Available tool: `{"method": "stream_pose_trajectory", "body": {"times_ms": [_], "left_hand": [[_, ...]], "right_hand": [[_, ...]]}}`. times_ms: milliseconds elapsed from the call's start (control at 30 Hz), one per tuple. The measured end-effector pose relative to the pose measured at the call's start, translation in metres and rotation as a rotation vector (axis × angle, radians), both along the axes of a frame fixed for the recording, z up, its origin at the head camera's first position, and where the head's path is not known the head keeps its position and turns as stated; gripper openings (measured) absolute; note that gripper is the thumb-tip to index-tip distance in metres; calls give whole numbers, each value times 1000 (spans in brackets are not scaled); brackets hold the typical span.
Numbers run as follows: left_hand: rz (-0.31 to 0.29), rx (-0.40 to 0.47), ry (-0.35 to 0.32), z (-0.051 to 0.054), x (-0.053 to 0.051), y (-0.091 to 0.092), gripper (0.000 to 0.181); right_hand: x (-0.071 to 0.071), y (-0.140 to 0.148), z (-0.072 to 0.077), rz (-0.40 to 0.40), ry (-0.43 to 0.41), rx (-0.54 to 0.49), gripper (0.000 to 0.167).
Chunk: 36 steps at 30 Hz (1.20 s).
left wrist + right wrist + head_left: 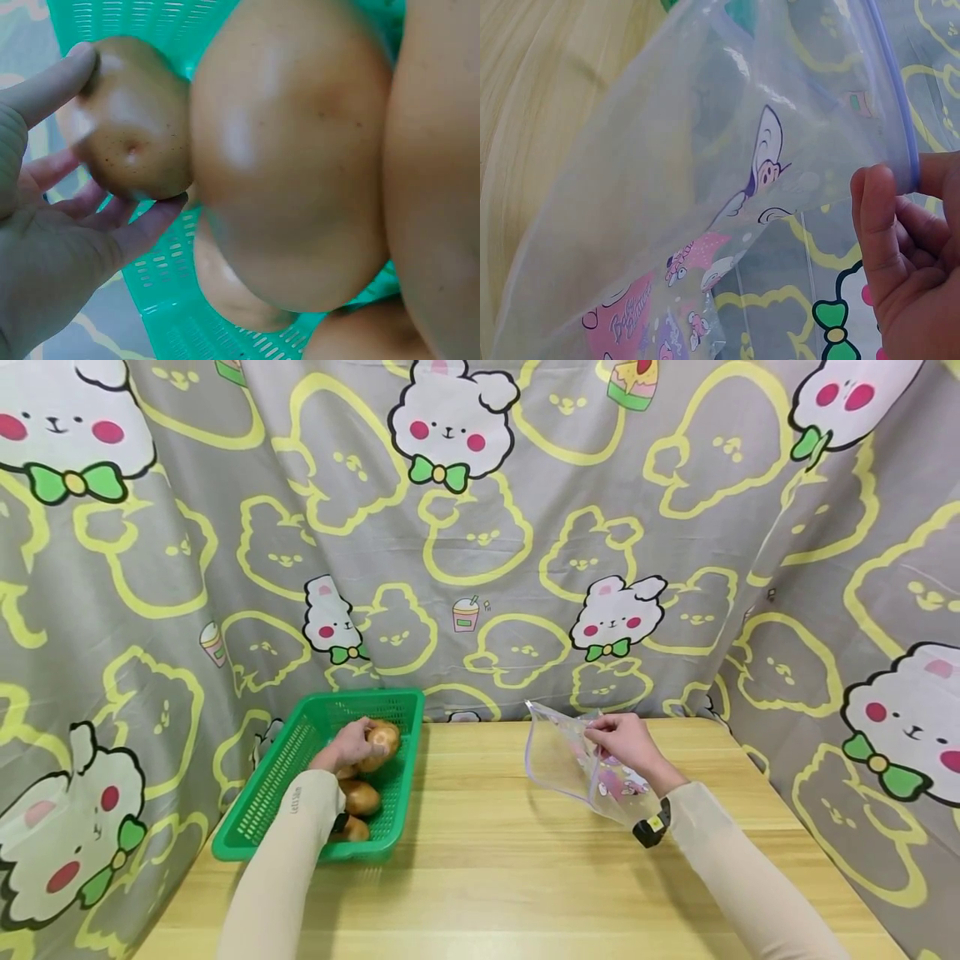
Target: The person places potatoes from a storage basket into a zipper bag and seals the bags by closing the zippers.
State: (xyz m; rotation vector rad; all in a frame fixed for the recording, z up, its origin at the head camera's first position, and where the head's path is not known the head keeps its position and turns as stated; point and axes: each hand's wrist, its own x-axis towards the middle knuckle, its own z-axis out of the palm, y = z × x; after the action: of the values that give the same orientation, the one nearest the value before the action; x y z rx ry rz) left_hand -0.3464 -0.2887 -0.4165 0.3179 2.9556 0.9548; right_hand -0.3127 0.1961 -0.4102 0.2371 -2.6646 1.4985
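Note:
My left hand (351,746) is inside the green basket (408,777), gripping a smooth brown potato (135,112) between thumb and fingers. Beside that one lie several more potatoes (360,797), which look large in the left wrist view. On the right, my right hand (626,741) pinches the top edge of a clear zip bag (551,750) printed with pink cartoon figures. The bag hangs above the table, its lilac-edged mouth spread apart and facing left. In the right wrist view, the thumb and fingers hold a corner by the lilac zip strip (896,82).
A light wood-grain table (465,877) lies under everything, with the basket near its left edge. Grey curtains (480,552) with cartoon rabbits hang close behind the table and along both sides.

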Motion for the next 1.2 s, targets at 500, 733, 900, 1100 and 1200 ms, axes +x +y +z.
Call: {"method": "stream_pose_trajectory", "body": {"times_ms": [500, 733, 900, 1100, 1200], "left_hand": [[163, 179, 126, 38, 11, 14, 62], [174, 272, 113, 52, 19, 27, 66], [140, 339, 151, 61, 26, 47, 66], [74, 375, 172, 68, 35, 76, 66], [46, 381, 171, 73, 40, 89, 65]], "right_hand": [[-1, 2, -1, 16, 11, -34, 22], [-1, 2, 0, 12, 6, -25, 21], [0, 1, -1, 16, 7, -29, 22], [0, 1, -2, 22, 11, -32, 25], [0, 1, -2, 19, 12, -36, 24]]}}
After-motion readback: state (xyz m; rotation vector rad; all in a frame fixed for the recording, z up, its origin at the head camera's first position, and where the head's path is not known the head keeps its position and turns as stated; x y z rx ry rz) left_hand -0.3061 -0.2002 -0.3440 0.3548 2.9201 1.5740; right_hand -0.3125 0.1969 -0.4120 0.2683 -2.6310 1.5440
